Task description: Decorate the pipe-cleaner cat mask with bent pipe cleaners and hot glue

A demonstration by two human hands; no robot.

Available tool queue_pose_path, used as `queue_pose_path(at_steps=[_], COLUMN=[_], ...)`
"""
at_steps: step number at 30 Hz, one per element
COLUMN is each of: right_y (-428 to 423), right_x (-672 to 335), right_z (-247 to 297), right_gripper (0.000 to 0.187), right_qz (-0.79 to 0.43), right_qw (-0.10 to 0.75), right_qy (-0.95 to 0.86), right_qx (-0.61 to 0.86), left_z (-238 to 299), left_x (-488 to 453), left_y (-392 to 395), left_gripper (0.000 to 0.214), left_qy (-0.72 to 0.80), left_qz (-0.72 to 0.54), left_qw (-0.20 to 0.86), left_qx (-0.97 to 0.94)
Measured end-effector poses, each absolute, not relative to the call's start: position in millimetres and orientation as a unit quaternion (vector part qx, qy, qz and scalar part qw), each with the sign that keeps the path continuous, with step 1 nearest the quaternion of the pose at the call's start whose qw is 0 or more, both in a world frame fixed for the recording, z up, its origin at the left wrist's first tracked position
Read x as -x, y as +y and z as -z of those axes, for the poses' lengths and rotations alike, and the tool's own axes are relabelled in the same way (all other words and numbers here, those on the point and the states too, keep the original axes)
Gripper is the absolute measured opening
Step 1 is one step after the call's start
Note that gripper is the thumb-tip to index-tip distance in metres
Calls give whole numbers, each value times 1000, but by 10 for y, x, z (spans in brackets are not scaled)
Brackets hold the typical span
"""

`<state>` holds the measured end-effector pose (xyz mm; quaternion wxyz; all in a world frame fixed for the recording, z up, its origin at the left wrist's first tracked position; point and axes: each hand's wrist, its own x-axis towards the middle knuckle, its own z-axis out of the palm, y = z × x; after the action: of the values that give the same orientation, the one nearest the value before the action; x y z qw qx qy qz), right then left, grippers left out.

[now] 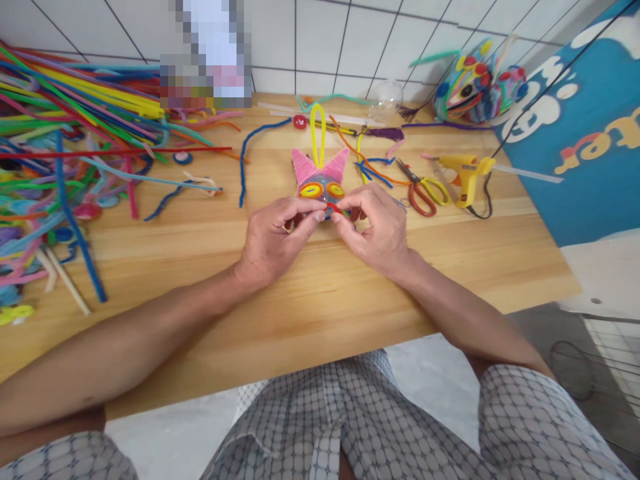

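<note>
A cat-face ornament (325,180) with pink pointed ears (306,168), yellow-and-orange ring eyes and a tall yellow loop (319,133) lies on the wooden table. At its lower front is a short red pipe cleaner (331,207), bent in shape. My left hand (277,237) pinches the red piece's left end between thumb and forefinger. From the other side, my right hand (377,227) pinches its right end, fingers curled. Both hands cover the lower part of the face, so whether the red piece touches it I cannot tell.
Loose pipe cleaners (100,93) pile up at the left. Right of the ornament lie scissors (423,190) and a yellow glue gun (467,179) with a cord. A colourful fish-like craft (465,90) and a clear plastic ball (387,99) stand near the tiled wall.
</note>
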<state>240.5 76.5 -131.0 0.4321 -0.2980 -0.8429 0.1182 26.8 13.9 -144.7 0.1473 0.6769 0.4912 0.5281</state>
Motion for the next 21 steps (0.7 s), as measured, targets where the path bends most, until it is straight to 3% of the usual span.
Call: queue_pose_path(at_steps=[5,21], right_y=[764,771], right_x=[-2385,-2380], right_z=[1296,1280], right_gripper=[8,8], right_qz=[-103,-147], right_qw=[472,471], right_qy=[-836,-825], right_qx=[261,275], left_z=[1439,1492], left_x=[-267,-250], left_y=[143,159], left_gripper=[18,21], left_qy=[485,464], left_qz=[-531,-525], left_qw=[138,140], left_qx=[-681,-700])
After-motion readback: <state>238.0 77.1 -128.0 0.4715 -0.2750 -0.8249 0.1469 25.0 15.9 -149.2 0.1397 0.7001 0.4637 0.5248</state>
